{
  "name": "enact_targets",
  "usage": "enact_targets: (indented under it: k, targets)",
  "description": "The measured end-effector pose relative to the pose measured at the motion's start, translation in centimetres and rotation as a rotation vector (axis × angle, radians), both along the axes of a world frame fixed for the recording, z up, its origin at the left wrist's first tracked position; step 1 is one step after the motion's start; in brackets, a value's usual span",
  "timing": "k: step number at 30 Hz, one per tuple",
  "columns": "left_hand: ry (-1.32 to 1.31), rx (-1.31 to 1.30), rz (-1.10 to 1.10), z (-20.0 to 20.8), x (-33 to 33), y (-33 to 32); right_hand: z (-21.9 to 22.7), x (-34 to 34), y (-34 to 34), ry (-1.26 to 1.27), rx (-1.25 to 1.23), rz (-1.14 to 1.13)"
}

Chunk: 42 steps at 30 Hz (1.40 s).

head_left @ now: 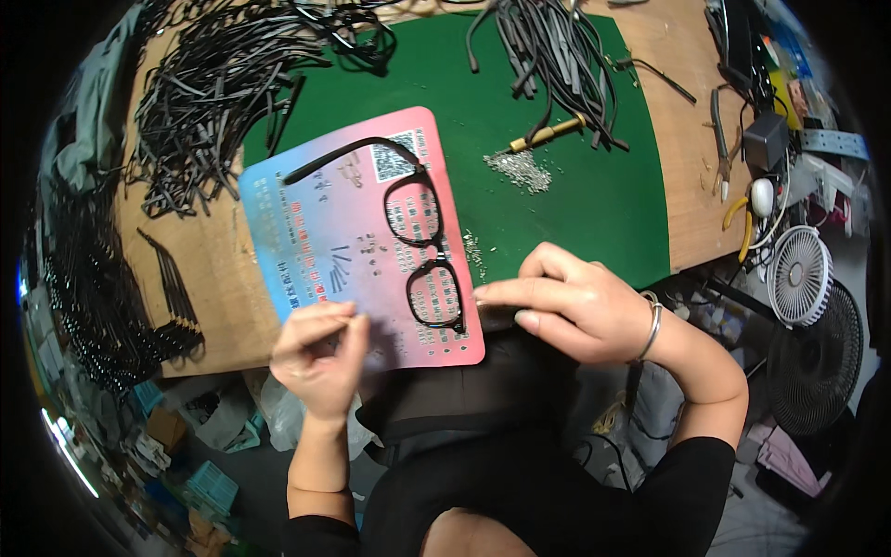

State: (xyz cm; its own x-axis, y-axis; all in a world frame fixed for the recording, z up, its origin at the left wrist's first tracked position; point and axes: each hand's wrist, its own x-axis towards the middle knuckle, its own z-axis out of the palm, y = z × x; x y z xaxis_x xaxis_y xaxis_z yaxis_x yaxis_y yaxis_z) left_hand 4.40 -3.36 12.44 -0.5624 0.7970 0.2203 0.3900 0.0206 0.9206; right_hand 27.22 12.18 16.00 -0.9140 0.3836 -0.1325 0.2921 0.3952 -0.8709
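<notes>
A black glasses frame (419, 243) lies on a pink and blue printed card (325, 232), with one temple arm stretched toward the upper left. My right hand (566, 302) rests at the card's lower right corner, fingertips touching the frame's near end. My left hand (320, 351) hovers over the card's lower left edge, fingers pinched together; what they hold is too small to tell. A heap of tiny silver screws (520, 169) lies on the green mat (575, 204), beside a brass-handled screwdriver (548, 133).
Piles of black temple arms (209, 102) cover the wooden bench's left side, and grey ones (557, 56) lie at the top. Pliers (720, 139), a small black box (767, 139) and a white fan (800, 274) stand at the right.
</notes>
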Motion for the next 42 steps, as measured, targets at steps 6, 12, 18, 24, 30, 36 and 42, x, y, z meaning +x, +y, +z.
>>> enact_targets:
  k: [6, 12, 18, 24, 30, 36, 42]
  targets:
    - [-0.024, -0.497, 0.002, 1.9, -3.6, -1.0, -1.6, 0.4, 0.0, -0.026, 0.027, -0.066]
    - [0.1, -0.618, 0.174, 3.7, -6.7, -0.2, -1.4, 0.2, -0.1, -0.073, 0.055, -0.048]
    - [0.418, -0.67, 0.679, 1.0, -10.9, -0.5, -1.2, 0.2, -0.2, -0.025, 0.043, -0.064]
    - [0.533, -0.745, 0.652, -3.3, -17.2, -2.3, -1.3, 0.2, 0.2, -0.018, 0.022, -0.041]
    - [-0.111, -0.382, 0.334, 1.2, -14.8, -3.2, -1.5, 3.0, 1.1, 0.018, -0.162, -0.108]
    - [0.275, -0.124, -0.096, -0.9, -1.6, 1.4, -0.6, 3.3, -0.4, 0.083, -0.726, -0.178]
    - [-0.151, -0.348, -0.151, -0.6, -0.8, 1.0, -1.6, 2.2, -1.6, 0.148, -0.795, -0.185]
